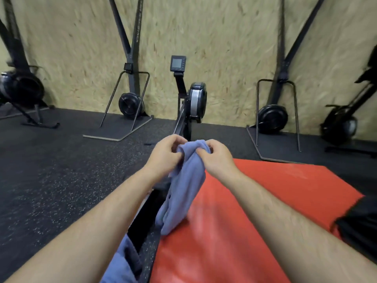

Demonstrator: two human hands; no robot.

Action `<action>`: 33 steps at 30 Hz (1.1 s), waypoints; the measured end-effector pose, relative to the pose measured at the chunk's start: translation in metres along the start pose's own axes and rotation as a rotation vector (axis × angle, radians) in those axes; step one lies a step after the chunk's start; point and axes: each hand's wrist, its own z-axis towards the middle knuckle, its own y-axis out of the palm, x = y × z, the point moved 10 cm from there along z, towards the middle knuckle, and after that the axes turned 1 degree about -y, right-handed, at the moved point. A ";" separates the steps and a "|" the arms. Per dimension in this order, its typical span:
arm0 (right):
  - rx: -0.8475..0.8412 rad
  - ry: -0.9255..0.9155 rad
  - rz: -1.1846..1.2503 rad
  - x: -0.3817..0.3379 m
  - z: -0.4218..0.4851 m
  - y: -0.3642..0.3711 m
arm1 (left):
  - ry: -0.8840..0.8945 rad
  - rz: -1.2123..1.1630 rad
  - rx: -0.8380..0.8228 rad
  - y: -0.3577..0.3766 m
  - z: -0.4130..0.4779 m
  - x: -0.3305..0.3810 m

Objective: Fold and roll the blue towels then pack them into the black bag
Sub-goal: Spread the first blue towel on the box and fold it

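Under us, more blue cloth point(120, 262), perhaps another towel. Our left hand point(163, 154) and right hand point(216, 158) clamp their grip on the blue towel point(183, 190) dangling onto the red mat point(265, 201); we judge folding barely begun.

Wall point(224, 48): tan chipboard sheeting, behind all machines.
Floor point(51, 180): black rubber, pale speckle.
Red mat point(265, 201): flat on floor, lower right; far edge near right stand's base plate.
Rowing machine point(196, 101): centre, flywheel housing close to wall.
Monitor point(178, 63): on arm above flywheel, grey screen.
Left stand point(130, 103): upright against wall, black wheel, flat base plate.
Right stand point(272, 117): same build, against wall.
Far-left machine point(20, 90): black, blurred.
Far-right machine point(344, 123): black, blurred.
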 end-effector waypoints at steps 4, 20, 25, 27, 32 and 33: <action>0.198 0.006 0.028 0.019 -0.003 -0.096 | 0.064 0.121 -0.008 0.027 0.046 0.046; -0.273 0.413 -0.554 0.257 -0.106 -0.096 | -0.186 0.599 -0.318 0.198 -0.066 -0.066; -0.253 0.453 -0.543 0.280 -0.092 -0.078 | -0.278 0.564 -0.443 0.221 -0.069 -0.099; -0.344 0.469 -0.511 0.283 -0.083 -0.060 | -0.219 0.490 -0.456 0.231 -0.071 -0.107; -0.306 0.478 -0.461 0.290 -0.064 -0.040 | -0.060 0.176 -0.445 0.251 -0.078 -0.117; -0.276 0.501 -0.441 0.294 -0.062 -0.040 | -0.047 0.123 -0.413 0.249 -0.074 -0.118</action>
